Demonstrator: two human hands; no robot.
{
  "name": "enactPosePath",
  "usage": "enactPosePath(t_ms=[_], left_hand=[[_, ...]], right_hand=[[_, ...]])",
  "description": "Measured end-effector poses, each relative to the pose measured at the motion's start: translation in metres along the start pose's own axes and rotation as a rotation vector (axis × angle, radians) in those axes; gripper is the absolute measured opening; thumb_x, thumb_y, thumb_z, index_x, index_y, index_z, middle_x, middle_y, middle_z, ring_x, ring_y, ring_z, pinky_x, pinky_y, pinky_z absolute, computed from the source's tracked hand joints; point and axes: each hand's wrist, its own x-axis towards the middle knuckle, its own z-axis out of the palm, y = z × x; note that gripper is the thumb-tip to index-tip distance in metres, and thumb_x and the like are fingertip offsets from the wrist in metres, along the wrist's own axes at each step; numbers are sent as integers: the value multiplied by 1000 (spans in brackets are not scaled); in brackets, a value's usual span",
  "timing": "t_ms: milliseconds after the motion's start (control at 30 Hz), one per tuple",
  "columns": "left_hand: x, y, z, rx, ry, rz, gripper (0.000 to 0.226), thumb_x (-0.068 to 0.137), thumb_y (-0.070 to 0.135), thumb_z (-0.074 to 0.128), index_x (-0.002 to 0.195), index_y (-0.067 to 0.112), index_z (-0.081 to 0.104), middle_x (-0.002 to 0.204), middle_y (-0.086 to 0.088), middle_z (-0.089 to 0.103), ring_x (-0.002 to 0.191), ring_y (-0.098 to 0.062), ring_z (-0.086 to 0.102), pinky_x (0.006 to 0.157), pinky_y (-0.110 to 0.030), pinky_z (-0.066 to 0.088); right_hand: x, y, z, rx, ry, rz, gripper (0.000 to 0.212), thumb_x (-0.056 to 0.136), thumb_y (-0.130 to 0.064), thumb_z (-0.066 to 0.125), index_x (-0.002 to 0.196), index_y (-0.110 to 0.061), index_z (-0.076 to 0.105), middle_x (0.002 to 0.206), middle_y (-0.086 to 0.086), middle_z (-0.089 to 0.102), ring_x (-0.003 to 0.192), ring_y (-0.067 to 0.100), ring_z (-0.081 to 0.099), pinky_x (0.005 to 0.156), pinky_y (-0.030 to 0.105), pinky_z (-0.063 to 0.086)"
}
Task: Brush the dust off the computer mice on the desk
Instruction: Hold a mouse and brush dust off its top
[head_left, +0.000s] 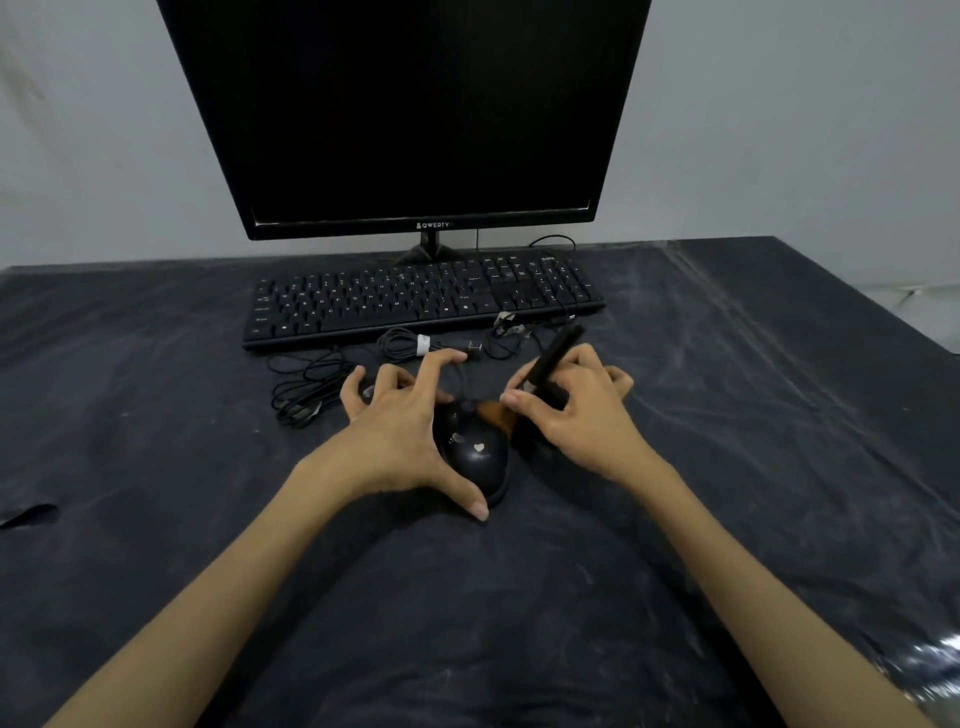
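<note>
A black computer mouse (475, 457) with a small white heart mark lies on the dark desk cover in the middle. My left hand (397, 431) grips it from the left, thumb at its near end and fingers curled over its far end. My right hand (576, 415) holds a black-handled brush (553, 353) like a pen; its brown bristles (493, 414) touch the mouse's far right side. A second dark mouse (369, 392) is partly hidden behind my left fingers.
A black keyboard (423, 301) lies behind the hands, with a dark monitor (415, 114) standing over it. Coiled black cables (311, 384) and a bundled cord (408, 345) lie between the keyboard and the mice. The desk's right edge (883, 306) slants away.
</note>
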Motion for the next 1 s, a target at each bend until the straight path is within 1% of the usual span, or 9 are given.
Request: enactPosePath(t_ms=[167, 200, 267, 400, 567, 667, 833, 900, 1000], left_hand=[[1, -1, 0, 3, -6, 4, 131, 30, 71, 80, 132, 48, 1, 130, 14, 52, 131, -9, 15, 110, -47, -10], [1, 0, 0, 4, -3, 5, 131, 30, 71, 80, 132, 48, 1, 130, 14, 52, 130, -8, 15, 110, -47, -10], [1, 0, 0, 8, -3, 2, 131, 30, 70, 80, 132, 48, 1, 130, 14, 52, 130, -8, 15, 110, -48, -10], [0, 1, -1, 7, -8, 0, 131, 31, 70, 81, 132, 48, 0, 131, 14, 52, 131, -10, 15, 110, -47, -10], [0, 2, -1, 10, -6, -1, 130, 32, 69, 81, 131, 48, 0, 131, 12, 52, 131, -10, 15, 110, -47, -10], [1, 0, 0, 12, 1, 1, 131, 30, 71, 80, 131, 49, 0, 130, 13, 53, 132, -11, 15, 110, -47, -10], [2, -1, 1, -4, 3, 1, 131, 27, 71, 80, 130, 50, 2, 127, 15, 53, 131, -8, 16, 109, -46, -11], [2, 0, 0, -5, 0, 0, 131, 27, 71, 80, 130, 49, 2, 127, 15, 53, 132, -8, 16, 110, -47, -11], [1, 1, -1, -5, -7, -3, 131, 28, 71, 80, 131, 49, 2, 128, 14, 53, 132, -10, 16, 110, -48, -11]], right_hand=[[-32, 5, -11, 128, -88, -60, 16, 78, -53, 62, 81, -38, 68, 105, -16, 61, 121, 3, 37, 97, 20, 13], [-33, 6, -11, 134, -97, -62, 14, 79, -51, 64, 81, -38, 68, 105, -16, 62, 120, 2, 38, 97, 21, 14], [-24, 8, -9, 113, -95, -54, 11, 81, -49, 65, 80, -38, 67, 108, -15, 62, 118, 2, 38, 94, 25, 14], [5, 7, 0, 2, -52, -13, 11, 78, -57, 59, 73, -47, 61, 113, -11, 60, 117, 6, 37, 86, 24, 12], [19, -5, 3, -2, -37, -23, 7, 84, -42, 66, 81, -44, 60, 92, -20, 48, 107, 0, 31, 104, 36, 17], [10, -6, -1, -21, -42, -52, 4, 84, -43, 65, 82, -43, 62, 100, -16, 55, 110, 1, 34, 102, 36, 17], [-14, -2, -34, 40, -212, -18, 4, 82, -42, 68, 80, -43, 65, 109, -8, 54, 112, 4, 39, 99, 28, 15], [-14, -3, -43, 100, -109, 15, 7, 82, -37, 69, 78, -40, 65, 102, -18, 58, 113, 5, 42, 102, 29, 17], [-8, -11, -35, 235, 75, 45, 16, 82, -33, 71, 74, -45, 63, 89, -46, 54, 114, 10, 49, 111, 46, 27]])
